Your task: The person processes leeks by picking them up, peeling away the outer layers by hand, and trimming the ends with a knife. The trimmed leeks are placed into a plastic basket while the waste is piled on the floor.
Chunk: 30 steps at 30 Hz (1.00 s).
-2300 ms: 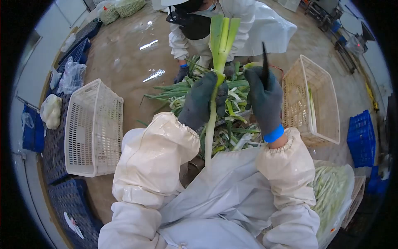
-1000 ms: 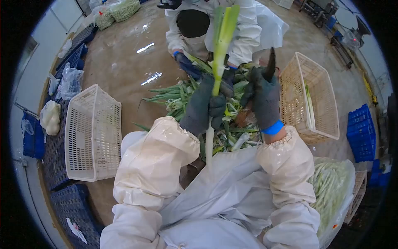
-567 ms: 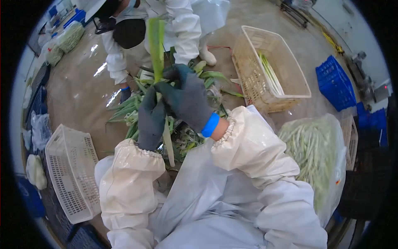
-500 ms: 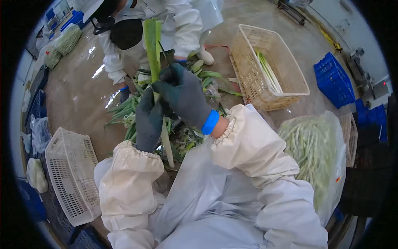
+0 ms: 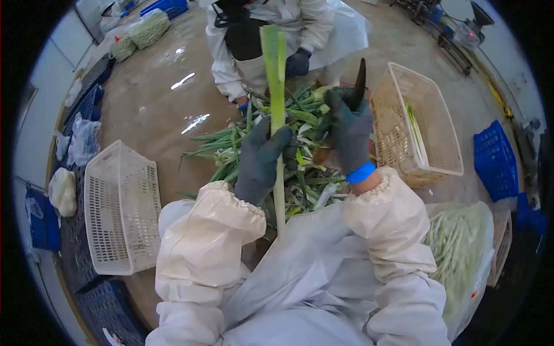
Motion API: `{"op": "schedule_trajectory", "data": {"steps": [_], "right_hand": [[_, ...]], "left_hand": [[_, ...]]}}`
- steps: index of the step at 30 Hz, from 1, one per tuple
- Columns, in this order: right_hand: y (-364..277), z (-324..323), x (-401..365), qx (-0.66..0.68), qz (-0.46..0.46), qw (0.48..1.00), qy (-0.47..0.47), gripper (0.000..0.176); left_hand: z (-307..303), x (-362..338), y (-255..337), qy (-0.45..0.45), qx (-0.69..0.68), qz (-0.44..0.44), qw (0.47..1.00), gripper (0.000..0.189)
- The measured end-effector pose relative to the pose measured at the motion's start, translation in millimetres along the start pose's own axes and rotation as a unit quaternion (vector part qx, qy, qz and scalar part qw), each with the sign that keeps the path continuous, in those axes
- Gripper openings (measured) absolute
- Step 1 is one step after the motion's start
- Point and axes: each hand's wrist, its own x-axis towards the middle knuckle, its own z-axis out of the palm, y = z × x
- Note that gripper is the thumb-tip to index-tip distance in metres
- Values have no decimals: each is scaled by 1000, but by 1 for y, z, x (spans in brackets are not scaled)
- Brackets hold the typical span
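A leek (image 5: 278, 86) stands nearly upright, its green top pointing away and its white stem down toward my apron. My left hand (image 5: 261, 158), in a grey and dark green glove, is wrapped round its middle. To the right of the leek, my gloved right hand (image 5: 350, 130) is closed on what looks like a small knife (image 5: 360, 83). Its dark, curved, pointed blade sticks up, and the handle is hidden by the fingers. Beneath both hands lies a heap of green leaves and trimmings (image 5: 311, 179).
A co-worker (image 5: 259, 40) bends over the heap's far side. At right stand a cream crate (image 5: 424, 167) with a few stalks, a blue crate (image 5: 495, 161) and a clear bag of stalks (image 5: 461, 254). A white crate (image 5: 124, 213) stands at left.
My right hand has come off the leek and moved right, with the dark blade now showing. The left hand still grips the leek. The whole view has shifted.
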Motion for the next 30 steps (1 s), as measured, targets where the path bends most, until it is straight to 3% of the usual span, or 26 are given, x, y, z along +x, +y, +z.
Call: {"op": "schedule_trajectory", "data": {"steps": [2,4,7,10,13,14,16,19,25,30], "right_hand": [[-21,1,-3,5,10,1000,-23,19],[-19,7,-8,-32,-35,998,-43,21],[-16,18,-21,-70,-103,990,-66,24],[-20,23,-27,-93,-97,988,-77,23],[-14,24,-26,-52,-83,991,-87,22],[-11,24,-25,-28,-83,992,-93,22],[-19,21,-32,-30,1,992,-120,23],[-17,21,-35,-25,52,991,-119,25],[-14,26,-43,43,99,989,-99,26],[-13,21,-44,48,151,980,-120,26]], "left_hand": [[2,1,0,19,73,37,996,21],[3,4,-12,41,74,50,995,29],[2,6,-27,96,225,116,963,35],[-1,6,-41,114,339,276,892,35],[2,1,-34,93,406,233,879,39],[0,3,-34,49,324,196,924,39],[-4,9,-32,-38,148,116,981,39],[7,1,-30,-49,63,109,991,39],[0,4,-40,8,275,234,933,37],[-2,6,-46,28,296,256,920,36]]}}
